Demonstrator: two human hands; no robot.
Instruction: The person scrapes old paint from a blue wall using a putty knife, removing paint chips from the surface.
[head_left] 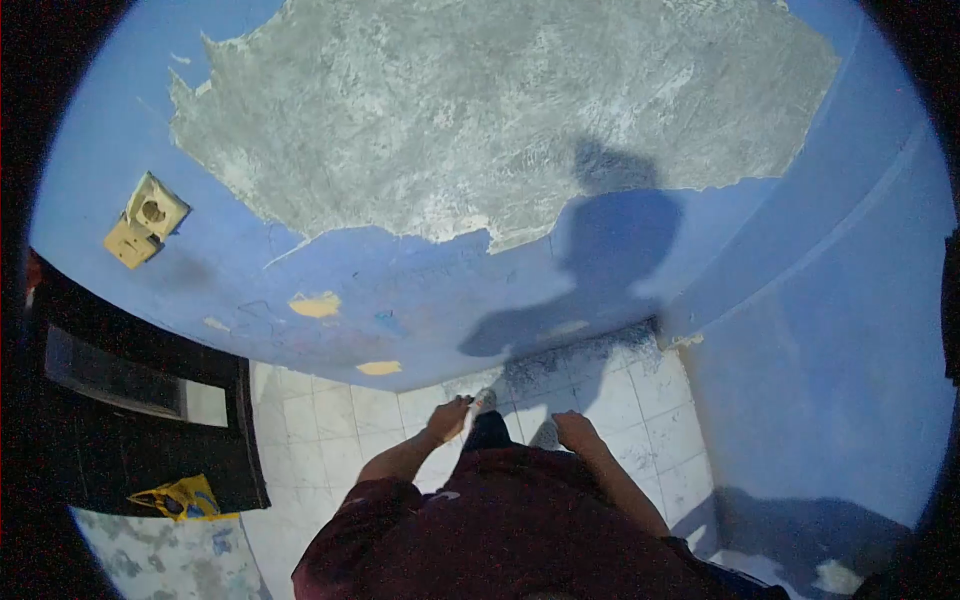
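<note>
My left hand (450, 418) hangs low in front of me, its fingers curled. Right beside it shows a pale, elongated shape (481, 407), partly behind the hand; I cannot tell whether the hand holds it. My right hand (576, 431) is closed near my right thigh, with the inside of its grip hidden. A light speckled shape (546, 434), perhaps a covered foot, shows just left of it. Ahead rises a blue wall (400, 290) with a large scraped grey patch (480, 110), its paint edges ragged.
A cream socket and switch plate (147, 220) hangs tilted on the left of the wall. Below it stands a dark cabinet (150, 440) with a yellow bag (185, 497) by its base. White floor tiles (320, 430) lie below, and a side wall (820, 370) bounds the right.
</note>
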